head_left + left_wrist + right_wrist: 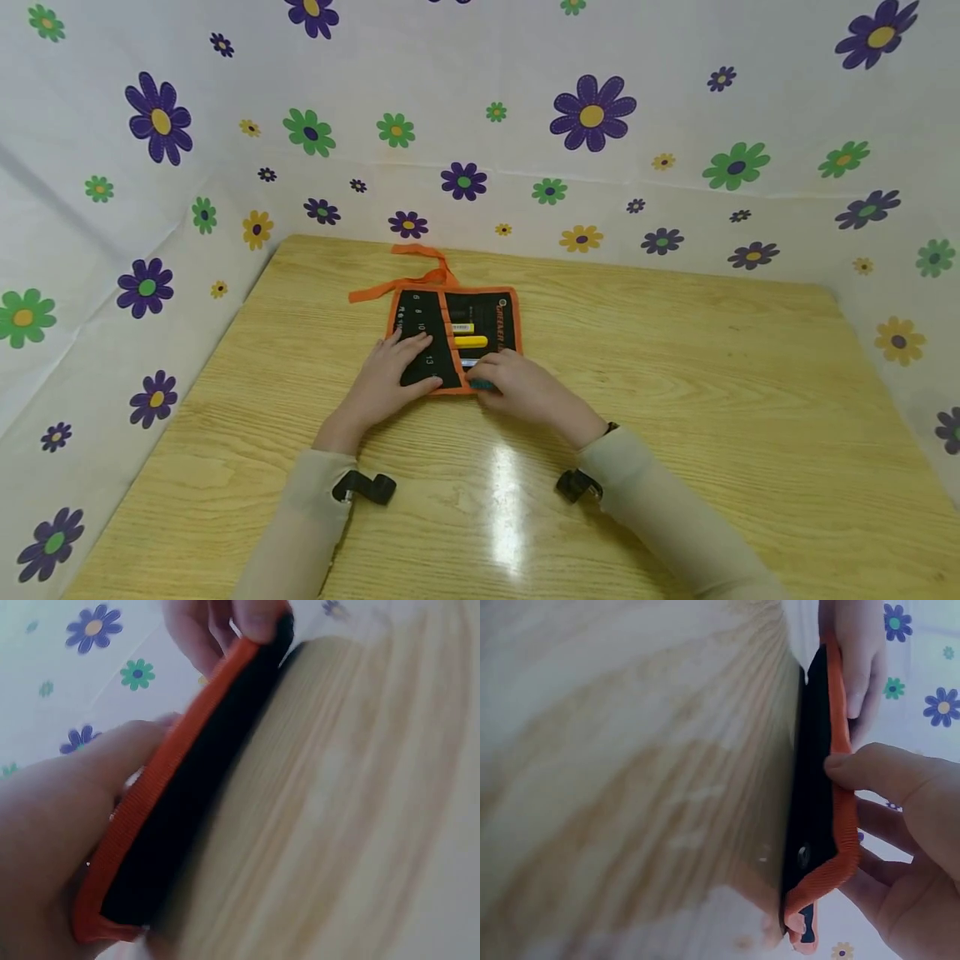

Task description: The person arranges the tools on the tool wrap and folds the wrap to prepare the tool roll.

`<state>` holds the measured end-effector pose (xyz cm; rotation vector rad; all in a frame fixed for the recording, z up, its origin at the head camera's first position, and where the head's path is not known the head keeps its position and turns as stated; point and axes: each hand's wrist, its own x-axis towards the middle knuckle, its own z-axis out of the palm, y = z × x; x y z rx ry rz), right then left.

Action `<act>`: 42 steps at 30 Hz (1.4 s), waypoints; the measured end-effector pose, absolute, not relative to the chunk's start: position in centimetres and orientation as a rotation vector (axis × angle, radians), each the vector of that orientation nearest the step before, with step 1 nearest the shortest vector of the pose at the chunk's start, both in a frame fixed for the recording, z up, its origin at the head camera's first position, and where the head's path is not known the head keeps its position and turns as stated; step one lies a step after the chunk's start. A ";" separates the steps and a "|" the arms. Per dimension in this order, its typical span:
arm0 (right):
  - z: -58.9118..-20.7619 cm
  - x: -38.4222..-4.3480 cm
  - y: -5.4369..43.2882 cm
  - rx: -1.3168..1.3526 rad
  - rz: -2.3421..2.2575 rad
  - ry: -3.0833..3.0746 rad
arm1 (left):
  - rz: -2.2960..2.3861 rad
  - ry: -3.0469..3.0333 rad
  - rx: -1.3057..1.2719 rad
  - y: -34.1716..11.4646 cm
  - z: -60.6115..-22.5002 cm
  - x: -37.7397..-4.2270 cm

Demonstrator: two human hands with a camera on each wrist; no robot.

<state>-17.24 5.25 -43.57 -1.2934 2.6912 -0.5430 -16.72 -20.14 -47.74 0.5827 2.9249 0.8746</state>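
A black tool pouch [430, 350] with orange trim lies unrolled on the table, with white size numbers printed on its left panel. A bright yellow item [471, 342] and a silver one stick out of its pockets. My left hand [386, 371] rests on the numbered panel, fingers spread, thumb along the near edge. At the near right part, my right hand [525, 387] pinches the pouch's edge, its thumb [881, 772] over the orange trim. Beneath those fingers shows a teal item [482, 384], mostly hidden; its kind is unclear.
Orange tie straps [420, 279] trail from the pouch's far side. The wood-grain table [675, 400] extends to both sides. A white cloth [510, 83] with printed flowers hangs behind and beside it. A black wrist mount [365, 486] sits on each forearm.
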 end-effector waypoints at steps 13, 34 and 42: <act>-43.0 -18.1 4.9 -1.008 -0.746 2.759 | 0.573 3.127 0.696 -18.7 -43.4 -16.9; -43.2 -19.3 4.0 -1.031 -0.414 2.930 | 0.372 3.105 0.646 -17.5 -44.4 -17.5; -43.3 -19.1 3.7 -1.089 -0.309 2.920 | 0.358 3.121 0.734 -17.6 -44.5 -17.3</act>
